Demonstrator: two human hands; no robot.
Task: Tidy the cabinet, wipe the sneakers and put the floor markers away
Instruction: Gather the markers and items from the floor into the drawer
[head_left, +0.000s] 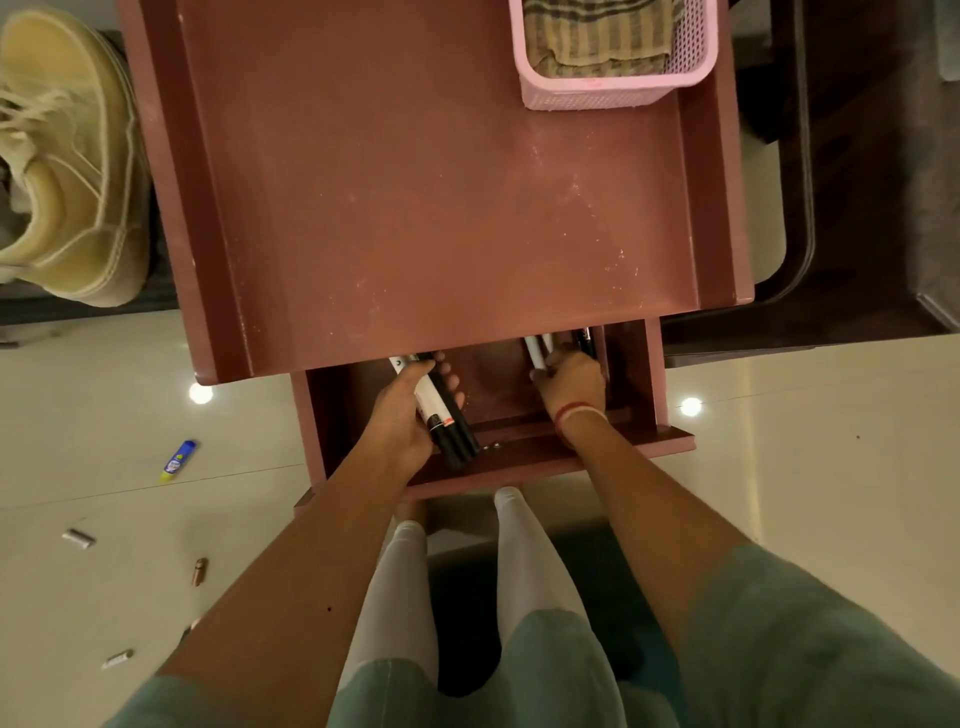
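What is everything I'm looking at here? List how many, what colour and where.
cabinet: one, reddish-brown, centre
drawer: one, reddish-brown, pulled open at the cabinet's front
basket: one, pink, cabinet top, far right
cloth: one, brown striped, folded in the basket
sneaker: one, pale yellow, left of the cabinet
marker bundle: several, black and white, in the left grip
loose markers: few, white and black, drawer's right side
tube: one, blue and yellow, floor at left
small cylinders: at least three, silver and copper, floor lower left
left grip: one, bare, holds the marker bundle
right grip: one, bare, curled round the loose markers
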